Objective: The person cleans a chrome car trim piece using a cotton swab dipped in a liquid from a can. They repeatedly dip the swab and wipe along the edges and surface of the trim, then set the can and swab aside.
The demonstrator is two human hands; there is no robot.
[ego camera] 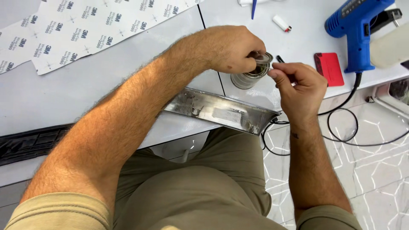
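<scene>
While prying: left hand (pixel 230 49) gripped the small tin (pixel 249 76) steady on the desk (pixel 51 98).
Right hand (pixel 296 85): pinched a thin tool (pixel 280 59) at the lid; small, even leverage looked wisest.

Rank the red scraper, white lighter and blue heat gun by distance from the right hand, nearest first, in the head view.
From the right hand:
1. Red scraper, just to its right on the table.
2. White lighter, farther up the table.
3. Blue heat gun, at the top right; its handle reaches down beside the scraper.
</scene>
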